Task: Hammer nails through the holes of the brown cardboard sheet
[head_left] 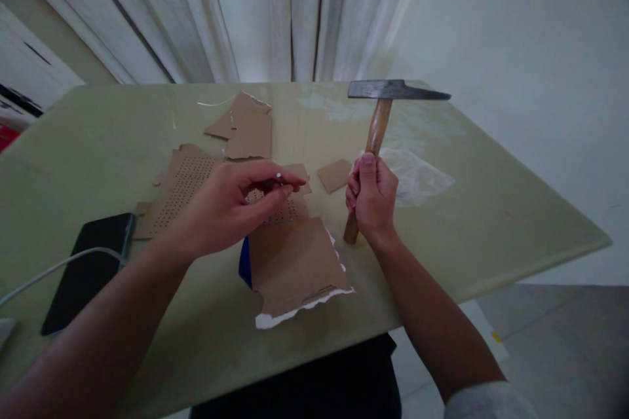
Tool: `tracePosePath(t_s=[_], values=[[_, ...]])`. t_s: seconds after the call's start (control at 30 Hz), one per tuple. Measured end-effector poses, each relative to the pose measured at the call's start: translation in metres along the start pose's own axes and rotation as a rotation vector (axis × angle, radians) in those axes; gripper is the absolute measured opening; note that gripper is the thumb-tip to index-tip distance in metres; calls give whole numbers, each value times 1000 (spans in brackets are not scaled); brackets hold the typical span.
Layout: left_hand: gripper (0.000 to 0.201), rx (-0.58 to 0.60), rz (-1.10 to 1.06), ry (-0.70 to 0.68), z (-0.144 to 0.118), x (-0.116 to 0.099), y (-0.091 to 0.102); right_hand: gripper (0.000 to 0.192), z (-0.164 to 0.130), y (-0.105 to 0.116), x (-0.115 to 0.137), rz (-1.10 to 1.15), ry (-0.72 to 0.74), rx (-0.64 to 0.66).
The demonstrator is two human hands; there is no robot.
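Observation:
My right hand [372, 195] grips the wooden handle of a hammer [381, 119], held upright with its dark metal head raised above the table. My left hand [230, 204] pinches a small nail [279, 176] between thumb and fingertips, over a perforated piece of cardboard [280, 213]. A larger torn cardboard sheet [295, 268] with a white ragged edge lies just below both hands. The hammer's handle end sits close to the table surface beside that sheet.
More torn cardboard pieces [246, 127] and a perforated sheet [179, 190] lie on the pale green table [491, 209]. A black phone [91, 268] with a white cable lies at the left. A clear plastic bag [417, 177] is right of the hammer. Curtains hang behind.

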State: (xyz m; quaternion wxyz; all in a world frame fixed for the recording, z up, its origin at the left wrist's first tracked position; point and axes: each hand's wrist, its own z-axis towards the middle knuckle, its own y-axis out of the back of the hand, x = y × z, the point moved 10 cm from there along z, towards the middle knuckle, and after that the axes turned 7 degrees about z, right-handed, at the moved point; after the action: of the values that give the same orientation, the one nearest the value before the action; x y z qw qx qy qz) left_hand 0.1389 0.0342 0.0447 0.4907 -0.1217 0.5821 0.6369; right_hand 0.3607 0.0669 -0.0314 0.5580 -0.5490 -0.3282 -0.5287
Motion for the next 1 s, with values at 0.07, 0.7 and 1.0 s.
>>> tracePosePath(t_s=[0.07, 0.7, 1.0], values=[[23, -9, -89, 52, 0, 6, 0, 60, 0, 1, 0, 3, 3, -5], [22, 172, 44, 65, 0, 13, -20, 62, 0, 0, 2, 22, 5, -6], [23, 207, 84, 49, 0, 12, -23, 61, 0, -1, 3, -2, 0, -3]])
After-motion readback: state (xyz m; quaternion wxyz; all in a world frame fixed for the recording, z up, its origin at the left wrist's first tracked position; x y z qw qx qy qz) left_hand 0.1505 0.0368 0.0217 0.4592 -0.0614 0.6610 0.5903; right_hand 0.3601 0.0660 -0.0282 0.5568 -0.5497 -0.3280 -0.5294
